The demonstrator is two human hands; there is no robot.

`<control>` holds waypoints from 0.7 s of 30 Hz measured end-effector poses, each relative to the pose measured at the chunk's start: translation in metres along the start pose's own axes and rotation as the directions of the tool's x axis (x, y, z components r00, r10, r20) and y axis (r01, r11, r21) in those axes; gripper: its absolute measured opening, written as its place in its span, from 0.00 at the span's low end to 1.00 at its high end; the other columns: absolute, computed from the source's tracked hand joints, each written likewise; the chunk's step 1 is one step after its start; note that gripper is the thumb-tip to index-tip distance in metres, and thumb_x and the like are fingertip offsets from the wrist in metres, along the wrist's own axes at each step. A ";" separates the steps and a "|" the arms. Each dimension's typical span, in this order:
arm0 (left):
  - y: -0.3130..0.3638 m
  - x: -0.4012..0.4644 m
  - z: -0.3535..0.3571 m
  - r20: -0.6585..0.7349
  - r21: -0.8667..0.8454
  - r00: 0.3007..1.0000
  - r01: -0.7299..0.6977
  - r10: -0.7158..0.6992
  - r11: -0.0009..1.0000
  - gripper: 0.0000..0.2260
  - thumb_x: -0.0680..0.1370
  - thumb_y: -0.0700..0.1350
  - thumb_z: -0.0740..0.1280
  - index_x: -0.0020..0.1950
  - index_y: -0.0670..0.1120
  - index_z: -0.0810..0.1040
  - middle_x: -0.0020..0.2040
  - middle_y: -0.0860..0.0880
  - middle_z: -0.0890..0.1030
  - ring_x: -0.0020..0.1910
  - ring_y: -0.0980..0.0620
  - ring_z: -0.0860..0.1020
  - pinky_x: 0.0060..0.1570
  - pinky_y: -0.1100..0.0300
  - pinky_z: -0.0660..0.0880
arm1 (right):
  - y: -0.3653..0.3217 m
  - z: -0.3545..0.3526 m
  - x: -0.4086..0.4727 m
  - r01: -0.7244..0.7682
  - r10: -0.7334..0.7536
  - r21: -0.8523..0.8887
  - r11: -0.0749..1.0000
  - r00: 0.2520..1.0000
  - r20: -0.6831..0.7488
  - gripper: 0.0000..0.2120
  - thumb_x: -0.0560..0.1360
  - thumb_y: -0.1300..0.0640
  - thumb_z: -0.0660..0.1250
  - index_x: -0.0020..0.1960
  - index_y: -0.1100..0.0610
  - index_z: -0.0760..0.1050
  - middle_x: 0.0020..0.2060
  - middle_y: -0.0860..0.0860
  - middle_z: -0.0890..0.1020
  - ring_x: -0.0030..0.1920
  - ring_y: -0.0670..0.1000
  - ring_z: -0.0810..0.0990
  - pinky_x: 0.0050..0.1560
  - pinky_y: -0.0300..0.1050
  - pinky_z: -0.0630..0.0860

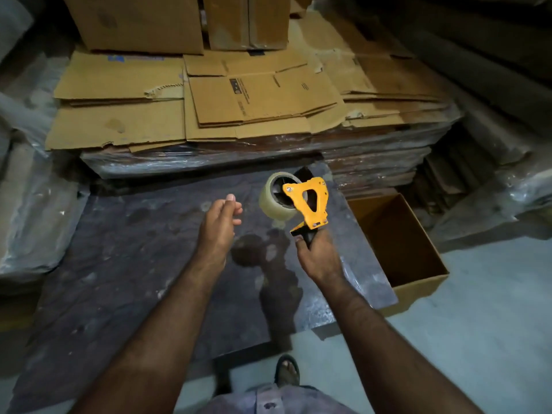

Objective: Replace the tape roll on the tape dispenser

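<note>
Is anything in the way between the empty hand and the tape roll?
No, nothing visible. The left hand hangs open in the air just left of the tape roll, which sits on the yellow dispenser held by the right hand.

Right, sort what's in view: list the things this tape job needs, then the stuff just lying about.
Part of the job:
tape dispenser, gripped by the right hand
tape roll on it
left hand, holding nothing

Just lying about:
open cardboard box
flattened cartons
dark sheet

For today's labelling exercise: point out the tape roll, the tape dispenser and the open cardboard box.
tape roll (270, 203), head view, outer clear-tape face.
tape dispenser (317, 195), head view, yellow side plate.
open cardboard box (418, 289), head view, near wall.
</note>
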State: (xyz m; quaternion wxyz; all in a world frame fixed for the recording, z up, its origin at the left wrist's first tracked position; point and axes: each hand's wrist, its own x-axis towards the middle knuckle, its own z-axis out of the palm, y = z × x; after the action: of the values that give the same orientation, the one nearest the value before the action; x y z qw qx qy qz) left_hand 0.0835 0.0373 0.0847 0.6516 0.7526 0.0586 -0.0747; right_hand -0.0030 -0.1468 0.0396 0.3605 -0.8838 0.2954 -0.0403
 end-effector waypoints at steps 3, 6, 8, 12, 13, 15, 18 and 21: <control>-0.020 -0.003 0.012 0.023 0.105 1.000 0.011 -0.014 0.994 0.14 0.81 0.59 0.59 0.45 0.52 0.78 0.47 0.55 0.82 0.42 0.55 0.79 0.42 0.57 0.71 | 0.020 0.012 0.011 -0.078 0.078 -0.041 0.996 0.997 -0.007 0.22 0.78 0.48 0.65 0.63 0.64 0.67 0.60 0.63 0.76 0.60 0.66 0.77 0.55 0.58 0.75; -0.036 -0.006 0.018 0.035 0.208 0.996 0.075 -0.084 0.975 0.20 0.74 0.67 0.57 0.46 0.54 0.79 0.49 0.55 0.83 0.46 0.55 0.80 0.42 0.57 0.72 | 0.036 0.025 0.025 -0.176 0.184 -0.135 0.975 0.982 0.044 0.21 0.79 0.47 0.63 0.62 0.61 0.66 0.59 0.60 0.78 0.58 0.63 0.79 0.54 0.57 0.76; -0.046 -0.007 0.020 0.018 0.247 0.993 0.106 -0.114 0.963 0.24 0.70 0.71 0.57 0.46 0.54 0.79 0.49 0.54 0.83 0.48 0.53 0.81 0.44 0.55 0.73 | 0.045 0.033 0.033 -0.215 0.229 -0.179 0.960 0.972 0.059 0.20 0.79 0.47 0.64 0.61 0.61 0.67 0.58 0.59 0.79 0.58 0.62 0.80 0.52 0.55 0.76; -0.065 -0.008 0.015 -0.032 0.316 0.991 0.131 -0.127 0.940 0.28 0.69 0.72 0.56 0.46 0.50 0.79 0.49 0.50 0.84 0.50 0.46 0.82 0.57 0.45 0.78 | 0.059 0.045 0.043 -0.216 0.240 -0.278 0.936 0.969 0.055 0.21 0.79 0.48 0.64 0.64 0.62 0.66 0.61 0.59 0.77 0.62 0.61 0.79 0.56 0.55 0.76; -0.068 -0.009 0.012 -0.041 0.333 0.991 0.134 -0.128 0.933 0.29 0.69 0.72 0.56 0.47 0.48 0.79 0.49 0.48 0.84 0.50 0.43 0.82 0.58 0.43 0.77 | 0.061 0.046 0.044 -0.211 0.238 -0.302 0.930 0.969 0.058 0.22 0.80 0.48 0.64 0.65 0.62 0.66 0.62 0.59 0.77 0.62 0.61 0.78 0.56 0.56 0.77; -0.074 -0.012 0.008 -0.055 0.331 0.991 0.137 -0.125 0.934 0.31 0.69 0.71 0.56 0.48 0.45 0.78 0.50 0.43 0.84 0.51 0.39 0.81 0.58 0.40 0.77 | 0.065 0.048 0.048 -0.207 0.237 -0.317 0.926 0.970 0.060 0.22 0.79 0.49 0.65 0.65 0.62 0.65 0.62 0.59 0.77 0.63 0.60 0.78 0.57 0.57 0.78; -0.079 -0.016 0.005 -0.088 0.351 0.988 0.152 -0.129 0.924 0.28 0.73 0.66 0.58 0.49 0.41 0.78 0.50 0.40 0.84 0.50 0.38 0.81 0.57 0.42 0.77 | 0.069 0.050 0.058 -0.190 0.216 -0.272 0.943 0.974 0.066 0.21 0.79 0.51 0.65 0.64 0.63 0.66 0.62 0.61 0.77 0.63 0.61 0.77 0.60 0.59 0.76; -0.084 -0.019 0.006 -0.122 0.436 0.988 0.135 -0.090 0.890 0.18 0.82 0.56 0.62 0.48 0.42 0.79 0.44 0.44 0.83 0.47 0.42 0.81 0.50 0.51 0.76 | 0.071 0.050 0.060 -0.170 0.193 -0.229 0.958 0.978 0.081 0.22 0.78 0.54 0.66 0.65 0.66 0.65 0.63 0.64 0.74 0.65 0.64 0.73 0.62 0.60 0.73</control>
State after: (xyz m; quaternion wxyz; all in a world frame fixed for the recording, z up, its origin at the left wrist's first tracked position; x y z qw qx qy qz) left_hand 0.0494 0.0434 0.0059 0.4540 0.8792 0.1157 -0.0867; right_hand 0.0257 -0.1897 -0.0527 0.2767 -0.8885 0.3589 0.0714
